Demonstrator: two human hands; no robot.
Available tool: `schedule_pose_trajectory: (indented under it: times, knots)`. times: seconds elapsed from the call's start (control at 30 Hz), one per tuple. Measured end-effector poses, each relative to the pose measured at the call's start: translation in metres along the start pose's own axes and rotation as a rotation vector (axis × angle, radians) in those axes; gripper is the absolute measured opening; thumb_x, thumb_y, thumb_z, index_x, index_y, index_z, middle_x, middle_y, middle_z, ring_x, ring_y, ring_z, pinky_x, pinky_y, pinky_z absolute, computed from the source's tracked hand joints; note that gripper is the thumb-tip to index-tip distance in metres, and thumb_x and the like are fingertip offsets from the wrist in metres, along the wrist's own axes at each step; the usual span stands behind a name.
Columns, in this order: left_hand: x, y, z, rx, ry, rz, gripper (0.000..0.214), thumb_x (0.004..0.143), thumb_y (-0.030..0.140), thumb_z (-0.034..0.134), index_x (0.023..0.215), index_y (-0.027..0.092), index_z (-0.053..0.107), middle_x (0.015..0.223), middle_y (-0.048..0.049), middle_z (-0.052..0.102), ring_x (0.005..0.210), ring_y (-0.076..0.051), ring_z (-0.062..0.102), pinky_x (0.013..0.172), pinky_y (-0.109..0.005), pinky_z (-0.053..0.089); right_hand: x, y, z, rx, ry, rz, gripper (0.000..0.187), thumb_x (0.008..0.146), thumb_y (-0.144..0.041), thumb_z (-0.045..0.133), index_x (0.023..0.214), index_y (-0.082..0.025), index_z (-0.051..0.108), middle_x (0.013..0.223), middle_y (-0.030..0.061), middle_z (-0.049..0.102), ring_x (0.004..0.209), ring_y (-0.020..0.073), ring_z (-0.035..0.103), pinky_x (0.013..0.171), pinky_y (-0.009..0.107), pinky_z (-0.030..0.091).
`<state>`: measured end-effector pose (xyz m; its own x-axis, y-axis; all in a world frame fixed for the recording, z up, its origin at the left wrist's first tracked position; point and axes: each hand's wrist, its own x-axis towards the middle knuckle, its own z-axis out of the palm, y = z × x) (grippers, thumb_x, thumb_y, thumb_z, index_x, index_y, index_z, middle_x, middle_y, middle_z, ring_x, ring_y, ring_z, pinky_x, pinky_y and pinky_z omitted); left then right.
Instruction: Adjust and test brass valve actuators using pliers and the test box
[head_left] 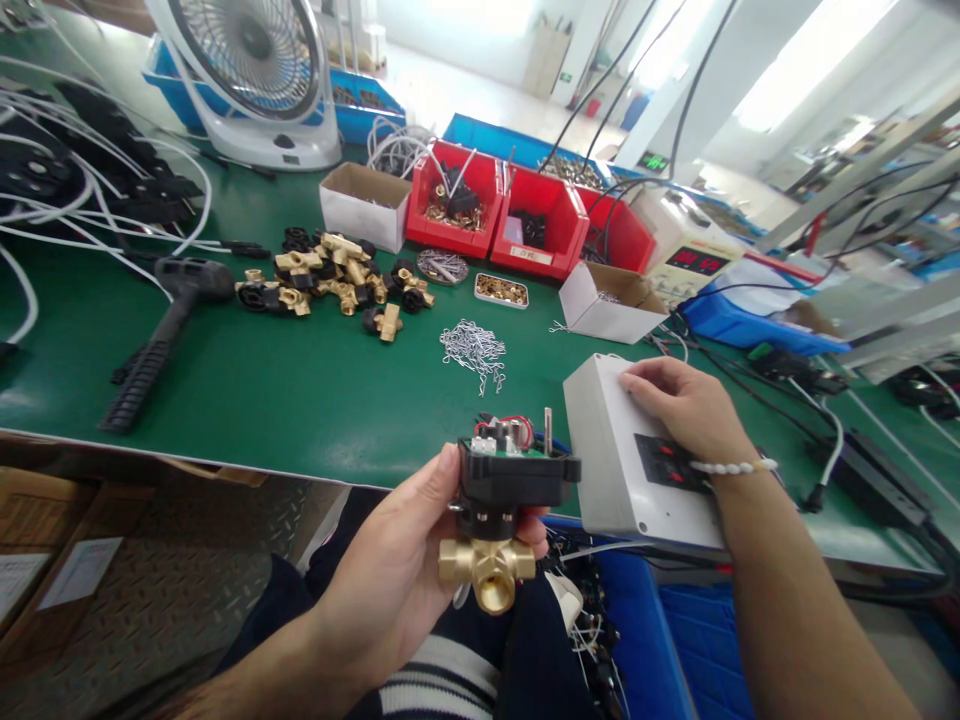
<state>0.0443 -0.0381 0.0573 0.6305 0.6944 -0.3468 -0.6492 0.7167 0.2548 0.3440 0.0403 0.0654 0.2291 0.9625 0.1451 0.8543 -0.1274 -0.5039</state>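
My left hand (397, 560) grips a valve assembly (499, 500) in front of the table edge, above my lap: a brass three-way body below, a black housing with a small circuit board and red wires on top. My right hand (686, 405) rests palm down on a white plastic box (611, 470) with two red-and-black terminals, fingers curled over its far edge. A white bead bracelet circles that wrist.
On the green mat lie a pile of brass-and-black valves (337, 280), loose wire clips (472, 350), a black handle tool (161, 335), red bins (454, 210), white cardboard boxes (364, 205), a fan (251, 75) and a power supply (690, 250). A blue crate (645, 640) sits below.
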Motion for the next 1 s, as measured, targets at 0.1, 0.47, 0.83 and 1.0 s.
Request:
schedule_pose_trajectory:
  times: [0.1, 0.47, 0.83, 1.0]
  knots:
    - [0.002, 0.003, -0.003, -0.174, -0.150, -0.117, 0.034, 0.094, 0.025, 0.050, 0.087, 0.002, 0.073, 0.076, -0.0118, 0.071, 0.068, -0.016, 0.070, 0.069, -0.027, 0.062, 0.000, -0.002, 0.000, 0.016, -0.013, 0.027, 0.023, 0.071, -0.043, 0.062, 0.078, -0.021, 0.065, 0.074, 0.0039, 0.067, 0.066, 0.0191, 0.057, 0.064, 0.033, 0.046]
    - [0.002, -0.003, -0.009, -0.301, -0.383, -0.110, 0.028, 0.081, 0.028, 0.069, 0.097, 0.006, 0.073, 0.060, -0.0034, 0.063, 0.052, -0.010, 0.058, 0.062, -0.028, 0.062, 0.004, -0.011, -0.003, 0.017, -0.069, 0.050, 0.032, 0.066, -0.046, 0.061, 0.082, -0.019, 0.063, 0.075, 0.0061, 0.066, 0.065, 0.0183, 0.054, 0.064, 0.033, 0.045]
    - [0.004, -0.011, -0.016, -0.218, -0.499, -0.068, 0.039, 0.088, 0.045, 0.060, 0.105, 0.012, 0.070, 0.057, 0.0018, 0.051, 0.048, -0.008, 0.043, 0.065, -0.027, 0.057, 0.008, -0.005, 0.000, -0.041, -0.018, 0.087, 0.037, 0.063, -0.053, 0.054, 0.079, -0.021, 0.063, 0.069, 0.0067, 0.066, 0.062, 0.0221, 0.056, 0.065, 0.037, 0.046]
    - [0.008, -0.012, -0.021, -0.190, -0.456, -0.062, 0.047, 0.095, 0.052, 0.043, 0.099, 0.015, 0.072, 0.050, 0.0031, 0.045, 0.041, -0.008, 0.032, 0.051, -0.020, 0.043, 0.010, -0.006, -0.003, -0.041, 0.005, 0.061, 0.035, 0.062, -0.057, 0.055, 0.072, -0.025, 0.065, 0.070, 0.0078, 0.071, 0.065, 0.0292, 0.062, 0.066, 0.042, 0.048]
